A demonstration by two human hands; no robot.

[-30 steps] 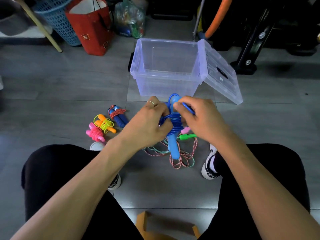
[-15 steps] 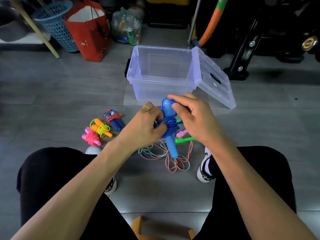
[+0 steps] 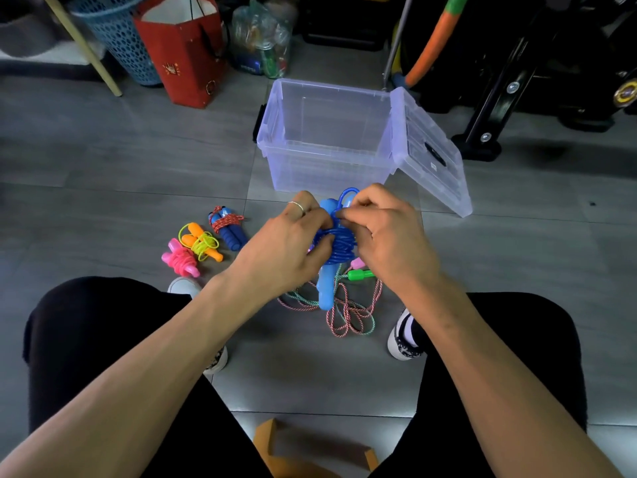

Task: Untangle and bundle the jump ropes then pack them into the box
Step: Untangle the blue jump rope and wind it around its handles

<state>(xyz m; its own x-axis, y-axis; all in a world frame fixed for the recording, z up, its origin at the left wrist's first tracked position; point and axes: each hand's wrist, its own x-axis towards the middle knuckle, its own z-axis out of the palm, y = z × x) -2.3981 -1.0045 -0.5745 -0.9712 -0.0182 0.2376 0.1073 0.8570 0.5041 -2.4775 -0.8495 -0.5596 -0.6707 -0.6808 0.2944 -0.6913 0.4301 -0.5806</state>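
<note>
A: Both hands mid-frame on the blue jump rope (image 3: 336,244). Left hand (image 3: 287,243) clamps the coiled bundle around the handles, right hand (image 3: 386,232) pinches the cord end near the top loop.

B: Risk?

A: Tail looks untucked. If the pinch slips, I'd expect the coils to spring loose off the handles. Also the lower handle hangs just over the loose striped rope (image 3: 344,312) on the floor, could snag it on lift.

B: Box?

A: Clear box (image 3: 327,160), upper centre, lid (image 3: 431,150) hinged open to its right. Looks empty. Three bundled ropes sit on the floor left of centre: pink bundle (image 3: 181,260), orange bundle (image 3: 201,243), dark blue bundle (image 3: 227,227). None packed yet.
</note>
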